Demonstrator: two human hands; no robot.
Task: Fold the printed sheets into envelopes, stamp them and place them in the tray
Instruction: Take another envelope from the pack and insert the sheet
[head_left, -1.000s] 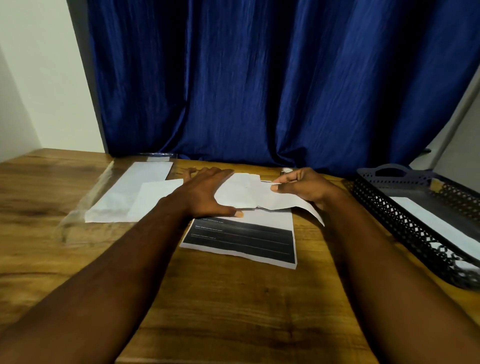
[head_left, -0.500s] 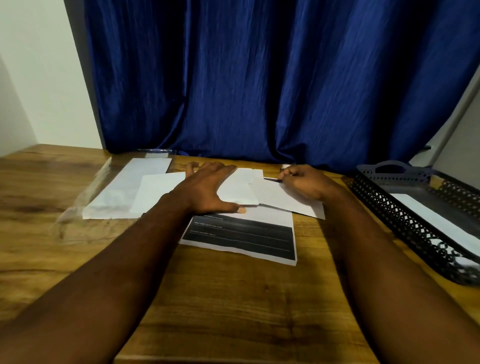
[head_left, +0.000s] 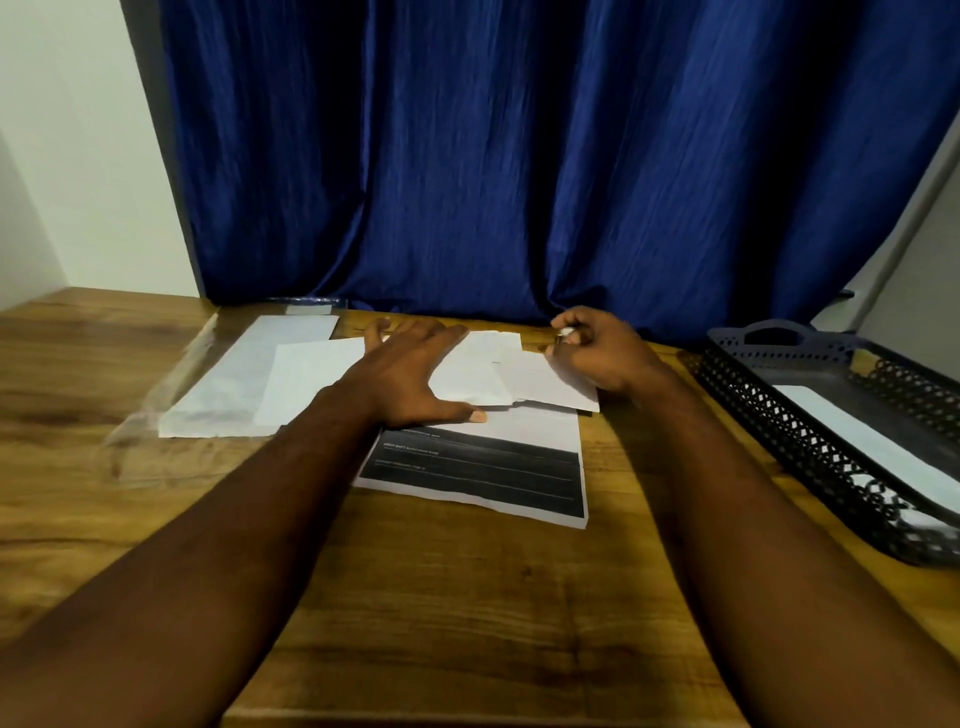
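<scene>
Left hand: Your left hand (head_left: 415, 376) lies flat with its fingers spread, pressing the folded sheet (head_left: 470, 376) against the table (head_left: 467, 597).
Right hand: Your right hand (head_left: 605, 351) has its fingers curled round a small pale object (head_left: 565, 332) at the far edge of the papers. What the object is cannot be told.
Work piece location: The folded sheet lies at the far middle of the table, overlapping the top edge of the printed sheet (head_left: 478, 470). A second white piece (head_left: 550, 387) lies just beside it, partly under the right hand.
Supply: Blank envelopes (head_left: 244, 384) lie to the left, partly within a clear sleeve (head_left: 156, 410).
Destination: The tray (head_left: 789, 426) stands at the right, well apart from the work piece, with one white envelope (head_left: 872, 447) in it.
Handling: Expect the paper to be light, thin and limp. It will likely slide on the smooth wood, and any crease is permanent. Hold it down with a flat palm while the other hand works.
Grip point: Pinch at a corner or along a folded edge, where the layers are stiffest. Raise an edge first, since a sheet lying flat gives little purchase.
Risk: A fold left unpressed will probably spring open.
</scene>
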